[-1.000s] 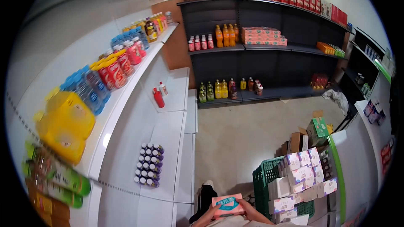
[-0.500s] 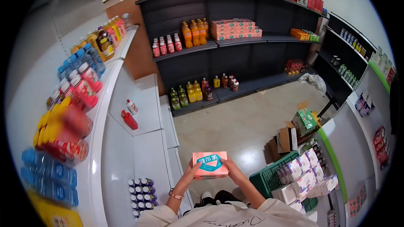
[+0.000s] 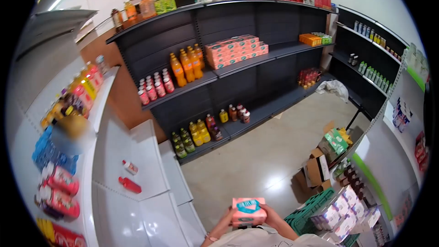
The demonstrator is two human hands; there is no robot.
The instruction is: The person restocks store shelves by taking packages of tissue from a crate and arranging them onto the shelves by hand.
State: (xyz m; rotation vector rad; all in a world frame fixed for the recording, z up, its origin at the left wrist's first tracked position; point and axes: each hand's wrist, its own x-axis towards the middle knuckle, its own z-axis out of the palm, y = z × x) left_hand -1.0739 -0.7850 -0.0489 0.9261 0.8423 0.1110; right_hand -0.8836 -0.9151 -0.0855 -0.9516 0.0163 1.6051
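Note:
A pink box with a teal label [image 3: 248,211] is held in front of my body, near the bottom of the view. My left hand [image 3: 228,218] grips its left side and my right hand [image 3: 270,215] grips its right side. Stacks of similar pink boxes [image 3: 235,51] sit on the middle level of the dark shelf [image 3: 274,59], just right of the orange bottles [image 3: 187,66].
White shelves [image 3: 103,105] with bottles run along the left. At the lower right stand a green basket [image 3: 304,212] with white boxes [image 3: 345,219], an open cardboard box [image 3: 315,169] and a green box [image 3: 335,142]. A white cloth [image 3: 333,89] lies by the dark shelf.
The view has turned, and the dark shelf appears larger and farther left. The pink box stays between both hands; it rose in view, then sank lower again.

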